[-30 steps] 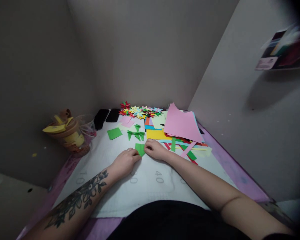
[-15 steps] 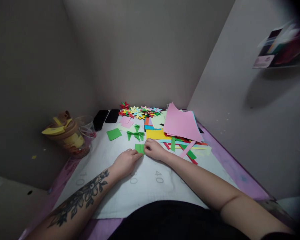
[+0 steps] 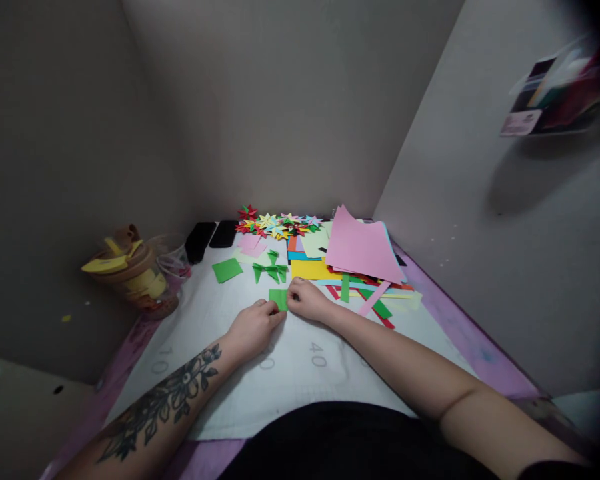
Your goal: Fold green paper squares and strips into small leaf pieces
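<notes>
A small green paper square (image 3: 279,299) lies on the white printed sheet between my hands, with crease lines across it. At its lower left edge, my left hand (image 3: 253,328) has its fingers closed on the paper. My right hand (image 3: 307,300) pinches the right edge, its fingers curled. Just beyond are several folded green paper pieces (image 3: 270,271), pointed in shape. To their left rests a flat green paper stack (image 3: 227,270). My fingertips hide part of the square's edges.
Colourful folded paper stars (image 3: 280,223) are heaped at the back. Pink sheets (image 3: 363,247) and loose paper strips (image 3: 375,300) lie to the right. Two black phones (image 3: 224,234) sit at the back left, near a brown and yellow pot (image 3: 140,273). Walls enclose the table.
Both hands stay at the green square with almost the same grip. The left fingers have shifted very slightly along its lower edge. The view has moved a little.
</notes>
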`<state>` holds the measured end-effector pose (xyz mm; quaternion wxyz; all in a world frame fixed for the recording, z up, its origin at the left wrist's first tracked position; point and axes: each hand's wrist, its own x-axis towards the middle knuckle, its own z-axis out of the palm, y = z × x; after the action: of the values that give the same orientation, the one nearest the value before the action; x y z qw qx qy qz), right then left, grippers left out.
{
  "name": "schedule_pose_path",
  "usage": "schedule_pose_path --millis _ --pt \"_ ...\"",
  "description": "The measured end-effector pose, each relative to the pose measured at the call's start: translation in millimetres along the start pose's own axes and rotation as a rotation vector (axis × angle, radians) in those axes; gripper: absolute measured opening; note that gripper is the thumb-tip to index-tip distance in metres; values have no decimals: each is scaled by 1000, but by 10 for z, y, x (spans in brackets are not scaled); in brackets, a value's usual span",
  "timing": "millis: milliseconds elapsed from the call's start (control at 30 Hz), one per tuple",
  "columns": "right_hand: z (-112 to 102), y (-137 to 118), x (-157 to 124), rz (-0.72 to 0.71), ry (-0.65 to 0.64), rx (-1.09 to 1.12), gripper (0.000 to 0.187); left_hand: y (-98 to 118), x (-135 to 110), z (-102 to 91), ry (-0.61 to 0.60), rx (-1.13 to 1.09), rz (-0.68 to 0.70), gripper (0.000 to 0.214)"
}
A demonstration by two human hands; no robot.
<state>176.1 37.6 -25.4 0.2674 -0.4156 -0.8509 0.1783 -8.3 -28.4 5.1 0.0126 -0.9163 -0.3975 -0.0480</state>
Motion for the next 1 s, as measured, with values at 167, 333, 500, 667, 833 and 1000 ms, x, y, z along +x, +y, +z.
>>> schedule_pose_path --millis 167,333,500,667,833,1000 --pt "-2 -11 4 8 -12 -12 12 31 -5 -24 -28 7 -6 33" --pt "-22 -28 -21 36 -3 -32 9 71 5 -59 -52 17 -36 32" --pt "-64 9 -74 154 61 -98 19 71 -6 -96 -74 10 -38 33" --pt "-129 89 -141 143 216 -48 16 57 -41 -91 -35 -11 -21 31" --pt "-145 12 -217 -260 85 41 30 24 -51 -41 11 -51 -9 28" --pt "-108 -14 -224 -345 -9 -14 28 -67 -19 -25 85 -15 -61 26"
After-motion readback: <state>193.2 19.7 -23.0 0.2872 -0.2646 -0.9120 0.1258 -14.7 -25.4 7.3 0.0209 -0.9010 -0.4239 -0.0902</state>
